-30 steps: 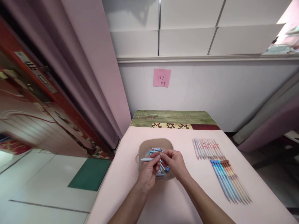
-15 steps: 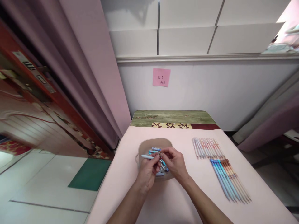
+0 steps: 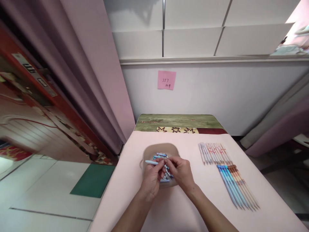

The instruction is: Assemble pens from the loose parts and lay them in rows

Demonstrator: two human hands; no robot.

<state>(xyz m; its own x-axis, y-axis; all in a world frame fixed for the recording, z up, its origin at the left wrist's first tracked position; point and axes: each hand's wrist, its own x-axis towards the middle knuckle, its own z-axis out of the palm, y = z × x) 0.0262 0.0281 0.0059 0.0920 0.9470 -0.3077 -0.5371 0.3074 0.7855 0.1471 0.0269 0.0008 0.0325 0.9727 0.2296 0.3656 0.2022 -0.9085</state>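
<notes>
My left hand [image 3: 152, 178] is closed around a light blue pen barrel [image 3: 151, 162], whose rounded end sticks out to the left past the thumb. Fingertips of my right hand [image 3: 181, 170] pinch close to the barrel's other end, touching the left fingertips; whatever they grip is too small and covered to make out. Both hands are over a beige plastic basin [image 3: 162, 147] with a handle on its left side. Inside it lie several blue and white pen parts [image 3: 161, 155], partly hidden by my hands.
On the pink-covered table [image 3: 193, 206], right of the basin, blue and tan pens [image 3: 235, 185] lie side by side. Behind them is a row of slim clear pens or refills [image 3: 214, 153]. A wall with a pink note [image 3: 166, 80] stands beyond the table.
Both hands stay over the basin. The barrel and fingertips have shifted very slightly left, and the right fingers have changed their pinch a little.
</notes>
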